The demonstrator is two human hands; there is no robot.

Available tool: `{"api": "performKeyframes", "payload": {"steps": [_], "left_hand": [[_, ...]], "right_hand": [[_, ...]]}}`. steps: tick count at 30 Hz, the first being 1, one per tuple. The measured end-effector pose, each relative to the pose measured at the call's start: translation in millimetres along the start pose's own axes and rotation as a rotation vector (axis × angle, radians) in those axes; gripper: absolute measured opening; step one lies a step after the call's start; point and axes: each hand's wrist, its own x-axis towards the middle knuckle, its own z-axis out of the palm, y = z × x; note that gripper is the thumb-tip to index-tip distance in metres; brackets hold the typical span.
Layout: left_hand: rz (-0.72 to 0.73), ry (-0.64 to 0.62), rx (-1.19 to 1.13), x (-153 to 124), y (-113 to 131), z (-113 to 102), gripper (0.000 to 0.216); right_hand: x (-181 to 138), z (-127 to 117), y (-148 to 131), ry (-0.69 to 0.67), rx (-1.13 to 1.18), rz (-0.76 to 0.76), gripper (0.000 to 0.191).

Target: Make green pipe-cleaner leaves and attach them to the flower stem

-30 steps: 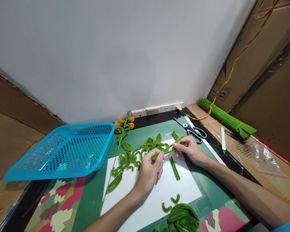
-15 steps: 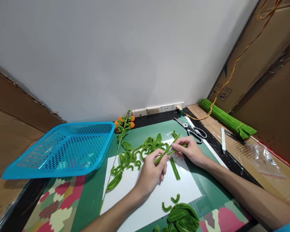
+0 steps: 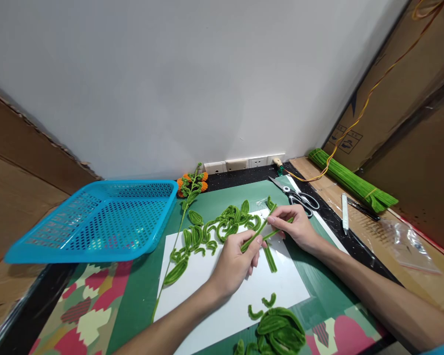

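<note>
Green pipe cleaners (image 3: 259,230) stretch between my two hands, above a white sheet (image 3: 222,305). My left hand (image 3: 233,261) is closed around their lower end with the thumb on top. With thumb and fingertips, my right hand (image 3: 294,226) pinches the upper part. Short straight pipe cleaner lengths (image 3: 270,257) lie on the sheet just under the hands. To the left are leaf shapes and curled pieces (image 3: 196,239) bent from green pipe cleaner. A cluster of green leaves (image 3: 281,331) sits at the near edge, with two small curved pieces beside it.
A blue perforated basket (image 3: 96,257) stands at left. Behind the sheet lies a stem with orange flowers (image 3: 187,202). Scissors (image 3: 299,198) rest beyond my right hand. Further right are a bundle of green pipe cleaners (image 3: 351,180), a white cutter (image 3: 345,213) and a plastic bag (image 3: 410,246).
The held pipe cleaner now bows slightly between my hands, where it was straight before. My right hand has shifted a little to the right in view. Both hands keep their hold.
</note>
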Motion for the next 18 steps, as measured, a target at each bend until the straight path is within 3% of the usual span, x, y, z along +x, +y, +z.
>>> {"api": "performKeyframes", "payload": {"steps": [3, 9, 15, 18], "left_hand": [[0.013, 0.014, -0.022, -0.1, 0.9, 0.1, 0.042], [0.035, 0.021, -0.087, -0.6, 3.5, -0.1, 0.042], [0.028, -0.042, -0.056, 0.1, 5.8, -0.2, 0.042], [0.027, -0.05, -0.035, 0.1, 5.6, -0.2, 0.043]], "right_hand": [[1.7, -4.4, 1.2, 0.042, 0.126, -0.011, 0.032], [-0.3, -1.3, -5.2, 0.0, 0.309, 0.061, 0.072], [-5.3, 7.0, -5.7, -0.101, 0.311, 0.111, 0.037], [-6.7, 8.4, -4.5, -0.153, 0.306, 0.114, 0.029]]}}
